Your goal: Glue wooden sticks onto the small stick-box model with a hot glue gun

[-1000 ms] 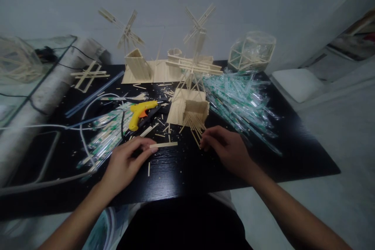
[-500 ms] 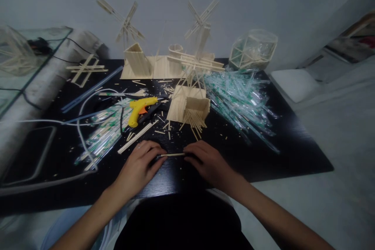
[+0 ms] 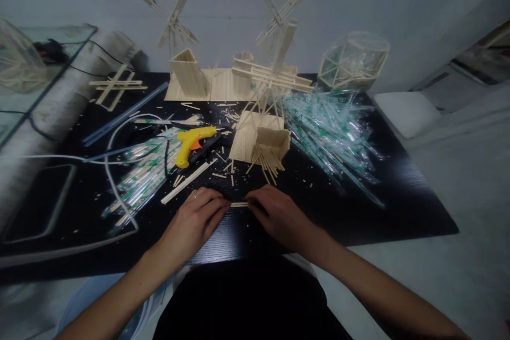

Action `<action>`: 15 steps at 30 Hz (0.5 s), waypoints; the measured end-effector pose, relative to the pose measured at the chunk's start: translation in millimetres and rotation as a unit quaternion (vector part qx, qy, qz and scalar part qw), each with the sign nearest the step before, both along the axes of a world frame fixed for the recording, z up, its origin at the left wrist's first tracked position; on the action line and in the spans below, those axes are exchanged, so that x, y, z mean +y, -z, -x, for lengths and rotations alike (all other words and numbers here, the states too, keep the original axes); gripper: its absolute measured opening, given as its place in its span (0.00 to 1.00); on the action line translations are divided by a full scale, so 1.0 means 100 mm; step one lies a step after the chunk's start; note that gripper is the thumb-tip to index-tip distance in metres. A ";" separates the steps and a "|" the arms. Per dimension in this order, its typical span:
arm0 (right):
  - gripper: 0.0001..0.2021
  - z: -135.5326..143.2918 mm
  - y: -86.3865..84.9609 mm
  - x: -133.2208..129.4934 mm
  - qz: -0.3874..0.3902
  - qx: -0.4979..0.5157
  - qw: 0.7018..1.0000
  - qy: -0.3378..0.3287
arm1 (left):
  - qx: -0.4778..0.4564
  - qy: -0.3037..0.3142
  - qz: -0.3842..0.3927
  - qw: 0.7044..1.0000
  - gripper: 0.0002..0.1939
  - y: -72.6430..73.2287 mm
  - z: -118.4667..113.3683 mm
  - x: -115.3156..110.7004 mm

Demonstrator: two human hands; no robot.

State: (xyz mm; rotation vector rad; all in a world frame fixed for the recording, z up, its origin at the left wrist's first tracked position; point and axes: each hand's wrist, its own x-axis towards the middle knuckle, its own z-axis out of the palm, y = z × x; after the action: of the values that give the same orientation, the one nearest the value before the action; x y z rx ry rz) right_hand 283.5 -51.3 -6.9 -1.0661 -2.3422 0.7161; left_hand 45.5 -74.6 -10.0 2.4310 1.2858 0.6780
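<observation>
Near the front of the black table, thin wooden sticks (image 3: 239,204) run level between my two hands. My left hand (image 3: 199,218) pinches their left end, its fingers closed. The right end is in the closed fingers of my right hand (image 3: 277,218). Only the short middle stretch of the sticks shows; both ends are hidden by fingers. Just beyond my hands lie longer wooden strips (image 3: 189,181) and a yellow glue gun (image 3: 195,143). A small open wooden box (image 3: 274,143) with loose sticks in front of it stands on a wooden base behind my right hand.
Wooden windmill models (image 3: 189,77) stand along the back. Plastic-wrapped stick packs (image 3: 334,135) pile up at the right, more packs (image 3: 139,186) at the left. A white cable (image 3: 115,191) loops across the left side. A bucket (image 3: 99,303) sits below the front edge.
My hands have come slightly closer together, so less of the sticks shows between them. Two sticks now appear side by side there. The camera view has shifted a little.
</observation>
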 end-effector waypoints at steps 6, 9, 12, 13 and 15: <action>0.07 0.04 -0.06 0.02 0.000 -0.054 0.998 -0.014 | 0.044 0.009 0.023 0.999 0.09 -0.03 -0.04 0.03; 0.07 0.03 -0.08 0.04 0.011 -0.073 0.997 -0.024 | 0.042 0.019 0.019 0.999 0.10 -0.03 -0.04 0.04; 0.06 0.03 -0.10 0.06 0.018 -0.079 0.996 -0.029 | 0.035 0.026 0.018 0.999 0.11 -0.03 -0.04 0.04; 0.05 0.04 -0.10 0.07 0.018 -0.079 0.996 -0.031 | 0.033 0.026 0.019 0.999 0.10 -0.04 -0.04 0.04; 0.06 0.06 -0.11 0.08 0.017 -0.083 0.996 -0.032 | 0.031 0.025 0.020 0.999 0.10 -0.04 -0.05 0.04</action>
State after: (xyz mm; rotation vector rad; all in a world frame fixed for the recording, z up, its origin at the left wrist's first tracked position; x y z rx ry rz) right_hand 277.4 -43.5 3.8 -1.1086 -2.5226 0.7189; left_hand 50.2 -70.6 -5.5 2.4612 1.2449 0.5631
